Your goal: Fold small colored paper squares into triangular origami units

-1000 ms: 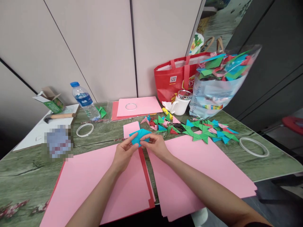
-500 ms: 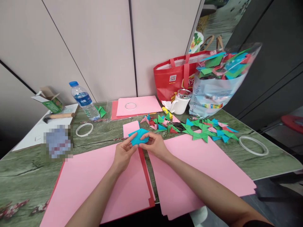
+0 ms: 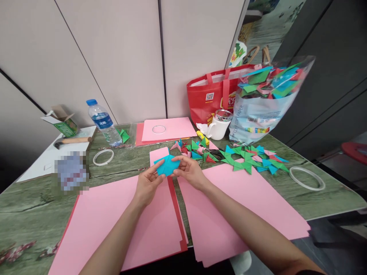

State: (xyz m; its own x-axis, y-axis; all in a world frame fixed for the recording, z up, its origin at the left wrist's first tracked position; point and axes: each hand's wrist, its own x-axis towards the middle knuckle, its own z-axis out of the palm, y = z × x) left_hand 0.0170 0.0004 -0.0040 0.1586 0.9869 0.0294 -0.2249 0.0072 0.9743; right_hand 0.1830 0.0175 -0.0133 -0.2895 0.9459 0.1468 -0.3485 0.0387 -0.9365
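A folded piece of blue paper (image 3: 168,165) is held up over the table between both hands. My left hand (image 3: 147,185) pinches its left edge, thumb below and fingers behind. On the other side, my right hand (image 3: 190,172) grips the right edge between thumb and fingers. Just behind the blue paper lies a small pink paper (image 3: 158,152). Beneath my forearms rest two large stacks, a left pink paper stack (image 3: 120,221) with red sheets under it and a right pink paper stack (image 3: 229,202).
Folded paper stars (image 3: 243,158) lie behind the right stack, near a white mug (image 3: 220,126), a red bag (image 3: 205,103) and a plastic bag of folded paper (image 3: 255,114). A water bottle (image 3: 104,124), hammer (image 3: 76,140) and tape rings (image 3: 103,157) stand or lie around.
The blue paper has been turned slightly, now showing a flatter, wider face. Both hands keep hold of it, and the right fingers have shifted a little along its edge.
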